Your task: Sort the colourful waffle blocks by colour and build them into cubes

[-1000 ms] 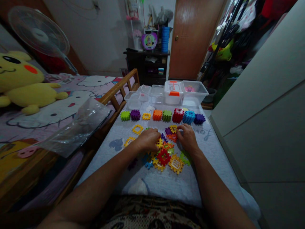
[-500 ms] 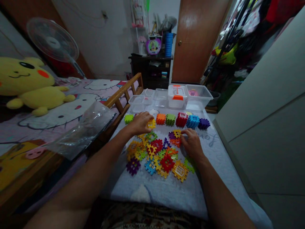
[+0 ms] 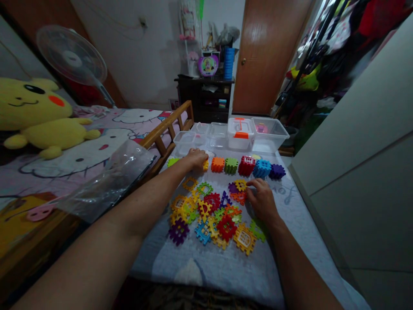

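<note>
My left hand reaches to the far row of stacked building tiles. Its fingers are closed on a yellow building tile, mostly covered by the hand. Beside it stand an orange stack and a green stack. My right hand rests at the right of the loose pile, thumb and forefinger apart. Its fingertips are at the edge of a yellow window tile, which lies by a purple tile and an orange-red piece. A red tile lies in the pile nearer me.
Red, blue and purple stacks continue the row rightward. Behind stand a lidded box and an open clear bin. A wooden bed rail runs along the left, with a plastic bag beside it.
My left hand has moved slightly right and away from me, now covering more of the yellow tile. My right hand stays nearly in place. The view has shifted slightly.
</note>
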`<control>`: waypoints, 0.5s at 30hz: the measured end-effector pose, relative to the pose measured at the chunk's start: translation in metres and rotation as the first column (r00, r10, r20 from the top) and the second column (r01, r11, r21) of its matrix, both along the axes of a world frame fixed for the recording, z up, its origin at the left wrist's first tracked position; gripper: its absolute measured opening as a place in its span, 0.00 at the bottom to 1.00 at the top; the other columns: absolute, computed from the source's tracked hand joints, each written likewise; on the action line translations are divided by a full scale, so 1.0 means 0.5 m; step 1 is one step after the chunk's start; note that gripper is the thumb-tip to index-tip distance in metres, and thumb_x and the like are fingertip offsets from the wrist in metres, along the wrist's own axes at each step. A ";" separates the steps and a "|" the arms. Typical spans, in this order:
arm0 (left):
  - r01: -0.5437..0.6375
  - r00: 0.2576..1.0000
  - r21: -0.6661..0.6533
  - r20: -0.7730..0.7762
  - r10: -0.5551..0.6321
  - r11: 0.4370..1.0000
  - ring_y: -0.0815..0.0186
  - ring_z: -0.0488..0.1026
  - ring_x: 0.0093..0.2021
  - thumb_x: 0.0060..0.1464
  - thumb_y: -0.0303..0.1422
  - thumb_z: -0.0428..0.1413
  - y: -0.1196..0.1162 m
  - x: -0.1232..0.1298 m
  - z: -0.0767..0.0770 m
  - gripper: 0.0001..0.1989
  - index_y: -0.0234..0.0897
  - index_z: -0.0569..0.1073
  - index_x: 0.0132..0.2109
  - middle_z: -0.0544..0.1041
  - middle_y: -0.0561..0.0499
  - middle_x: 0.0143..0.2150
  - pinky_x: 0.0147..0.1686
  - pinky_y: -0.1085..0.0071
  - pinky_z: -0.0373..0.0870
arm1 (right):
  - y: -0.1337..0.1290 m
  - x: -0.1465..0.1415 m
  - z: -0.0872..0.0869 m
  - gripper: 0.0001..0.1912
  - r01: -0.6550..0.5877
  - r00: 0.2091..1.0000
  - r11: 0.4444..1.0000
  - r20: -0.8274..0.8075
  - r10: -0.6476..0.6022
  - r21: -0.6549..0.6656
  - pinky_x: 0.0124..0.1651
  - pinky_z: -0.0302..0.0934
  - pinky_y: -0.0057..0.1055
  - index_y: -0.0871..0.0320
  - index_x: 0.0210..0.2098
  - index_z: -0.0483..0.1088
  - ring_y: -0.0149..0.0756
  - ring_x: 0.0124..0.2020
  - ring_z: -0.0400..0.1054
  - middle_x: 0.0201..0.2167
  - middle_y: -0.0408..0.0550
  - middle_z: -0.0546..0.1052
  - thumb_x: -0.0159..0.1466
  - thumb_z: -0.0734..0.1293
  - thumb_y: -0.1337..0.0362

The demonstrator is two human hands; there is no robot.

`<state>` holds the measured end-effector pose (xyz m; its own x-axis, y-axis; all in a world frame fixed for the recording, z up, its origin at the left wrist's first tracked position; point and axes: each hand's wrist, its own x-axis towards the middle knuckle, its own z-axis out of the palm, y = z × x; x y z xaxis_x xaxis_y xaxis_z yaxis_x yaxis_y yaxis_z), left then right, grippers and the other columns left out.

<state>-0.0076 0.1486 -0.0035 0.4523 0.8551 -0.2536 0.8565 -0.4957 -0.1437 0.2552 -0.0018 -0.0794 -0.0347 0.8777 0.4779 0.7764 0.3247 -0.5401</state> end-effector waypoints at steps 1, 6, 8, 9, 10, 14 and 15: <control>-0.009 1.000 0.003 -0.008 0.009 1.000 0.50 0.69 0.54 0.45 0.40 0.64 0.003 0.001 -0.004 0.23 0.37 0.76 0.49 0.75 0.41 0.53 0.55 0.57 0.61 | 0.000 0.000 0.000 0.05 0.002 1.000 1.000 0.003 -0.002 -0.004 0.47 0.63 0.43 0.55 0.34 0.71 0.46 0.41 0.68 0.37 0.52 0.75 0.63 0.63 0.67; -0.020 1.000 -0.002 0.001 0.020 1.000 0.50 0.69 0.52 0.45 0.40 0.63 0.016 0.001 -0.018 0.22 0.39 0.77 0.48 0.77 0.41 0.51 0.55 0.55 0.60 | -0.001 -0.001 0.003 0.06 0.005 1.000 1.000 0.010 -0.005 -0.013 0.47 0.63 0.43 0.56 0.34 0.71 0.46 0.42 0.68 0.37 0.53 0.75 0.63 0.62 0.68; -0.023 1.000 -0.015 -0.003 0.023 1.000 0.49 0.69 0.52 0.45 0.39 0.63 0.018 0.001 -0.020 0.21 0.39 0.78 0.48 0.78 0.40 0.51 0.55 0.53 0.60 | -0.001 -0.002 0.004 0.06 0.008 1.000 1.000 0.008 -0.008 -0.019 0.47 0.63 0.43 0.56 0.34 0.71 0.46 0.42 0.68 0.37 0.53 0.75 0.63 0.62 0.68; -0.028 1.000 -0.021 -0.007 0.027 0.999 0.49 0.69 0.52 0.44 0.38 0.63 0.019 0.001 -0.022 0.22 0.39 0.78 0.48 0.78 0.41 0.51 0.56 0.53 0.59 | -0.001 -0.002 0.005 0.06 0.010 1.000 1.000 0.007 -0.010 -0.022 0.47 0.63 0.43 0.56 0.34 0.71 0.46 0.42 0.68 0.37 0.53 0.75 0.63 0.62 0.68; -0.035 0.999 -0.027 -0.012 0.035 0.999 0.49 0.69 0.52 0.43 0.38 0.63 0.021 0.000 -0.025 0.22 0.40 0.78 0.49 0.78 0.41 0.51 0.57 0.52 0.59 | -0.002 -0.002 0.005 0.05 0.011 1.000 1.000 0.007 -0.011 -0.026 0.48 0.63 0.43 0.56 0.35 0.71 0.46 0.42 0.68 0.37 0.53 0.75 0.63 0.62 0.68; -0.076 0.991 -0.065 0.108 0.083 0.995 0.49 0.69 0.53 0.40 0.36 0.64 0.032 -0.004 -0.045 0.23 0.41 0.78 0.47 0.79 0.43 0.48 0.60 0.50 0.55 | -0.003 -0.001 0.007 0.05 0.005 1.000 0.999 0.007 -0.005 -0.033 0.48 0.63 0.43 0.56 0.35 0.71 0.46 0.42 0.69 0.37 0.53 0.75 0.63 0.63 0.68; -0.077 0.983 -0.077 0.163 0.089 0.994 0.49 0.69 0.53 0.39 0.35 0.65 0.035 -0.005 -0.050 0.23 0.41 0.79 0.47 0.80 0.44 0.46 0.60 0.49 0.55 | -0.003 -0.001 0.008 0.05 0.004 1.000 0.999 0.006 -0.004 -0.034 0.48 0.63 0.43 0.55 0.35 0.71 0.46 0.42 0.69 0.37 0.53 0.75 0.63 0.63 0.69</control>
